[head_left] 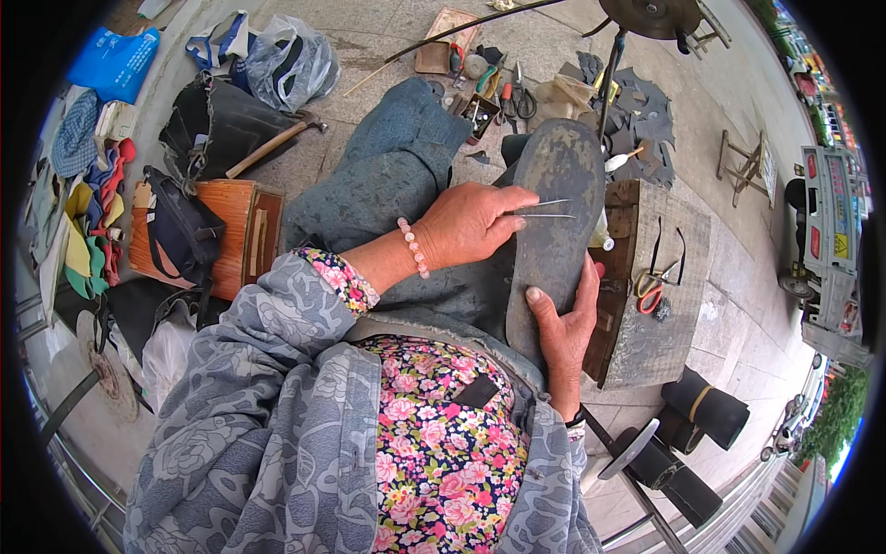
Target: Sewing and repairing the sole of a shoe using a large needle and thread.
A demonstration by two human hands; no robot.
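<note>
A worn dark grey shoe sole (561, 166) lies lengthwise across my lap, its scuffed, flaking underside turned up. My left hand (469, 222) pinches a pair of metal tweezers (554, 216) between thumb and fingers. The two thin prongs stand apart and point right, over the upper half of the sole. I cannot tell whether they touch it. Around the sole's lower right edge my right hand (565, 323) is wrapped, thumb on top and fingers along the side. A dark blue-grey cloth (369, 198) covers my knees below my left hand.
Right of the sole stands a wooden box (678, 305) bearing orange-handled scissors (652, 291) and eyeglasses. Rolled black sheets (706, 411) lie nearer. A hammer (272, 148), a tool tray (482, 115) and dark scraps (646, 115) are spread ahead. At left, a bag rests on a reddish wooden box (249, 235).
</note>
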